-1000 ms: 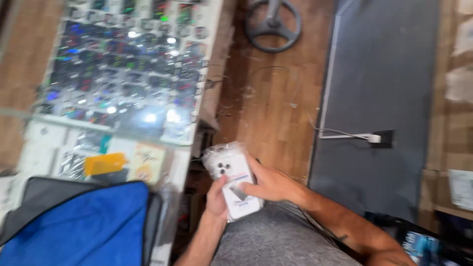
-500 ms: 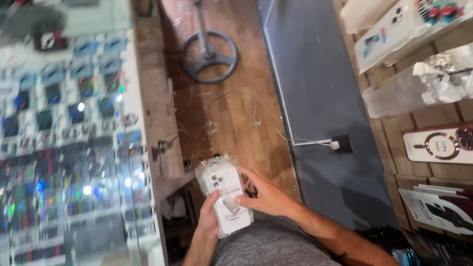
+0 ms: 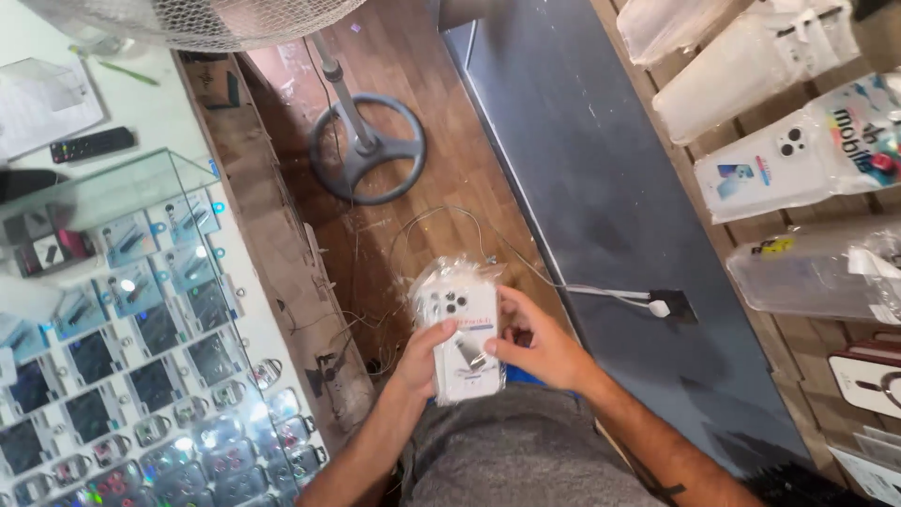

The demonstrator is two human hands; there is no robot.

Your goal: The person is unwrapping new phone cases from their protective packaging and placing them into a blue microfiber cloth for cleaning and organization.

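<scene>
Both hands on stack of bagged phone cases (image 3: 458, 343) above lap: left hand (image 3: 418, 361) cradling edge, right hand (image 3: 535, 347) pinching top. Slippery plastic, so keep grip firm, stack squared.

Both hands, left hand (image 3: 419, 355), right hand (image 3: 540, 345), gripping packaged phone case (image 3: 459, 340), above wooden floor (image 3: 422, 84)

Wooden floor (image 3: 441, 84), dark mat (image 3: 601, 188), glass display counter (image 3: 122, 357), fan base (image 3: 368, 148).
</scene>
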